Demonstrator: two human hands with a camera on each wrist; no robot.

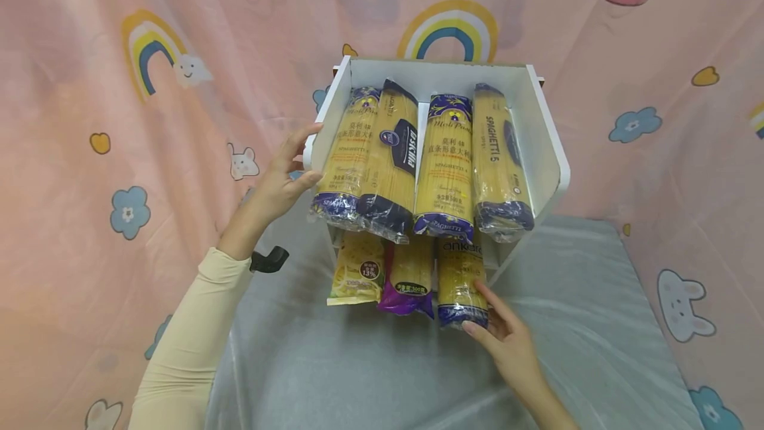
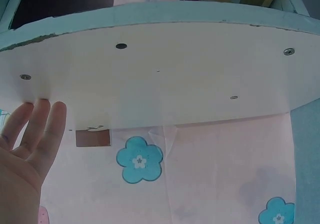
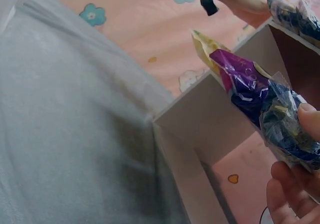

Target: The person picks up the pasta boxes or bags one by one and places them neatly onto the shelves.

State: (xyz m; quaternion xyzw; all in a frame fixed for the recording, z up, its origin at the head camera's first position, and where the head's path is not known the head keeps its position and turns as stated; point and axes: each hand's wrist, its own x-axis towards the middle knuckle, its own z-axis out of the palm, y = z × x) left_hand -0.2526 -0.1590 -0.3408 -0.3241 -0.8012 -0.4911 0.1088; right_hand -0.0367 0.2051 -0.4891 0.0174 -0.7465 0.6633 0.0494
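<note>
A white two-tier rack [image 1: 552, 144] holds bags of pasta. My right hand [image 1: 514, 349] grips the end of a spaghetti bag [image 1: 462, 281] on the lower tier, its thumb and fingers on opposite sides of the bag in the right wrist view. My left hand [image 1: 277, 181] touches the rack's left side panel [image 2: 165, 73] with fairly straight fingers. Beside the gripped bag lie a purple-ended noodle bag [image 1: 410, 274] and a yellow noodle bag [image 1: 358, 269]. Above, the upper tier carries several spaghetti packs [image 1: 444, 164] side by side, leaning toward me.
The rack stands on a grey cloth-covered table [image 1: 597, 324]. A pink patterned curtain [image 1: 627, 58] hangs behind and at both sides. The upper packs overhang the lower tier's bags. A black strap [image 1: 270, 260] sticks out from the left wrist.
</note>
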